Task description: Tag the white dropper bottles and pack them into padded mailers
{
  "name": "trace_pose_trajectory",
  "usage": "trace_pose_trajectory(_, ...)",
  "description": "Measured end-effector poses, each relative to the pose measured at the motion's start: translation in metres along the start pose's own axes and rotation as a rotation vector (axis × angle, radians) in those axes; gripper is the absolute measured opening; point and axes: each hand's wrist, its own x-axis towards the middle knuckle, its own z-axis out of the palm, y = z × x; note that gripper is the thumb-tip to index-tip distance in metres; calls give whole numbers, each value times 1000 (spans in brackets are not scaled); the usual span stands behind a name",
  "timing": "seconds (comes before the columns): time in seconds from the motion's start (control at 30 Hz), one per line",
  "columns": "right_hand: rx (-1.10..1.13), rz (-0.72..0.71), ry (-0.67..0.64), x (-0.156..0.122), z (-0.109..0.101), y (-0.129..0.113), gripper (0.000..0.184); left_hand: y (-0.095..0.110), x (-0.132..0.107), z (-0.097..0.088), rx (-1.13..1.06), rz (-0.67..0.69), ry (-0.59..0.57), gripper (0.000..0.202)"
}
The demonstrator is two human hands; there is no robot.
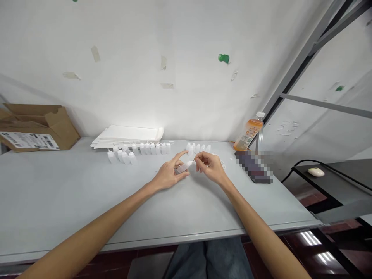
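Left hand (167,175) clasps small translucent-white plastic bottle (184,167), tilted, above smooth grey tabletop (87,205). Right hand (213,167): fingertips together at bottle's tip, contents unclear. Similar white bottles (153,149) stand toward tabletop's wall side.

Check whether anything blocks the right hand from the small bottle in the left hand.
Nothing visible does: the right hand is at the tip of the small bottle in the left hand; actual contact is too small to tell. The nearest standing bottles are beyond it.
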Motion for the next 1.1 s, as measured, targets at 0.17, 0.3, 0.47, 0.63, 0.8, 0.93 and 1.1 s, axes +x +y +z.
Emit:
trace_pose_trajectory(0.17, -106, -62, 68, -1, 3, -1, 14, 0, 0, -2, 197, 1, 196, 59)
trace_pose_trajectory(0.3, -152, -110, 78, -2, 9, -3, 15, -1, -1, 1, 247, -44, 294, 40)
trace_pose_trajectory(0.47, -182, -108, 54, -4, 14, -4, 16, -4, 1, 3, 320, -37, 287, 28)
trace_pose_trajectory(0.63, -201, -133, 9, -3, 15, 1, 22, -8, 3, 3, 357, -42, 301, 27)
trace_pose_trajectory(0.8, -258, -143, -6, 0, 10, 6, 24, -10, 4, 2, 388, -152, 356, 23)
trace_pose_trajectory(0.93, -312, -123, 42, 2, 3, 12, 25, -8, -1, -10, 441, -348, 446, 25)
trace_pose_trajectory(1.1, -365, -152, 58, 3, -4, 17, 27, -5, -20, -27, 544, -523, 572, 27)
